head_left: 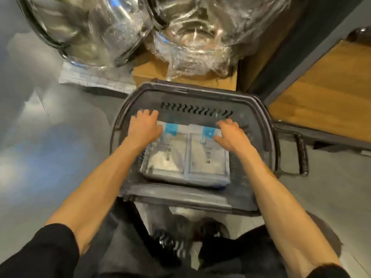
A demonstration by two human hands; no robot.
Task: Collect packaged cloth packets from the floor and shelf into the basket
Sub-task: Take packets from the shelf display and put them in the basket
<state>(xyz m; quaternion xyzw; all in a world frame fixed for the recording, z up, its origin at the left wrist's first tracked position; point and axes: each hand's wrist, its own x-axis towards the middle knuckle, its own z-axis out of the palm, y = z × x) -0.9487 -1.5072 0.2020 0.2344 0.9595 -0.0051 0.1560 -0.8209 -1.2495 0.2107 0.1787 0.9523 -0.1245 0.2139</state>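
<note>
Sleeved arms [96, 193], left hand [144, 127] and right hand [230, 135], fingers [149, 114] gripping far edge of packets [186, 161] inside basket [268, 135]

Left of your left hand [143, 127], the floor [40, 121] is smooth, grey and glossy, with pale and bluish patches of reflected light. Beyond both hands, a low wooden plinth [150, 73] carries large round vessels in clear wrap [192, 37]. Beyond and right of your right hand [230, 135], a dark grey upright [291, 57] borders a wooden shelf board [325, 97].
</note>
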